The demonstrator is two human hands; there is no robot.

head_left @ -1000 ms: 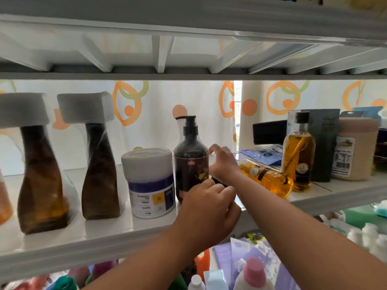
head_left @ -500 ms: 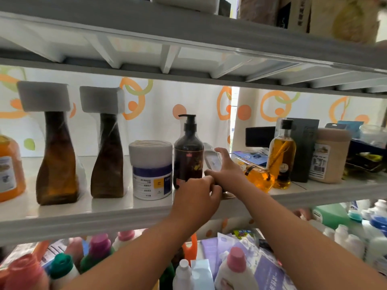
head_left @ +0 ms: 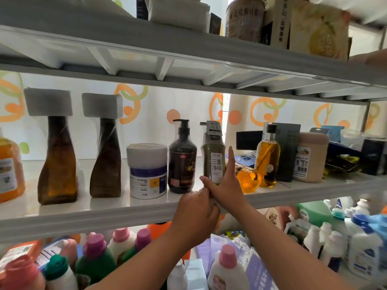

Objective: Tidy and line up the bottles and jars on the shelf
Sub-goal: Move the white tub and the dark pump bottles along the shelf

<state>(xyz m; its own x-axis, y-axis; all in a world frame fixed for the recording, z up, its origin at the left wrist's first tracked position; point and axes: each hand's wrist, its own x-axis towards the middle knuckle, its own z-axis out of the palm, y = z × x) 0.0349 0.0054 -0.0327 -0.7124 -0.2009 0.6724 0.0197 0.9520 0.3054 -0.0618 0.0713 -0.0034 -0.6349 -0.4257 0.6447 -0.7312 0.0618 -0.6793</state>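
Your right hand point(head_left: 224, 186) braces the green bottle point(head_left: 213, 162), fingers straight; your left hand point(head_left: 194, 214) curls below, grip unclear. A nudge could topple it off the shelf point(head_left: 104, 218).

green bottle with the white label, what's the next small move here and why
Probably ease both hands off the olive-green plastic bottle with the white label: it stands upright beside the dark brown pump bottle, the right hand flat against its side, the left hand curled at its base.
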